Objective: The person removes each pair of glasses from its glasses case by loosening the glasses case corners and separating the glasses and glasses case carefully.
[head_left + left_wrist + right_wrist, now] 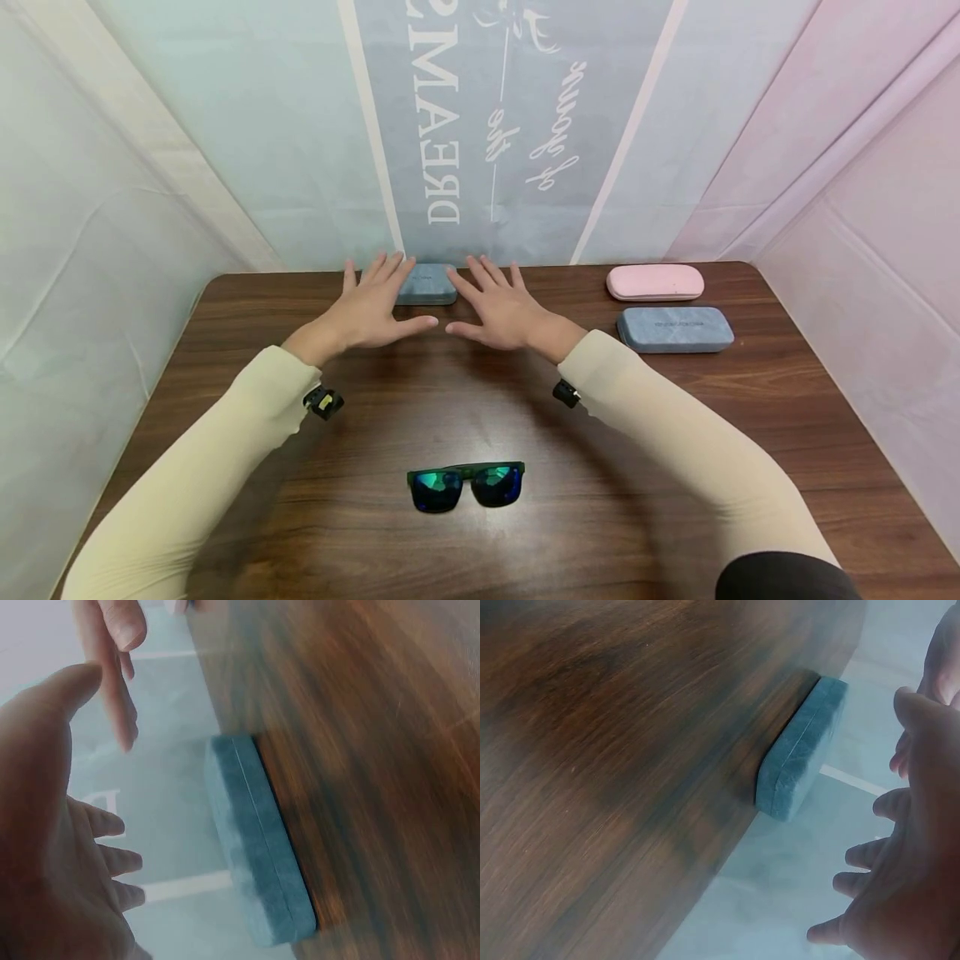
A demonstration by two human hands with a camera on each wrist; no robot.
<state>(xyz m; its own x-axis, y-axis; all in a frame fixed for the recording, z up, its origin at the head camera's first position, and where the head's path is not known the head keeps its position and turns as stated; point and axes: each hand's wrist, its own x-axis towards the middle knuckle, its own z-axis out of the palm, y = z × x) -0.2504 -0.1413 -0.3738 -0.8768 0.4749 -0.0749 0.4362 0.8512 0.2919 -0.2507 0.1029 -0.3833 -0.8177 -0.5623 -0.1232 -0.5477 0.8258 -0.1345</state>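
Note:
Both hands reach over the far side of the table with fingers spread and nothing in them. The left hand (367,308) overlaps the left end of a blue glasses case (429,285) at the back edge in the head view. My right hand (506,308) is at that case's right end, thumb toward the left thumb. Both wrist views show the case closed on the wood, the left-hand fingers (112,859) and right-hand fingers (866,855) apart from it. Nearer the body, sunglasses (467,487) with green-blue mirrored lenses lie on the table.
A pink glasses case (655,282) stands at the back right, with a second blue glasses case (675,330) just in front of it. The dark wooden table (360,533) meets a printed cloth backdrop (300,150) behind, with pale cloth walls at both sides.

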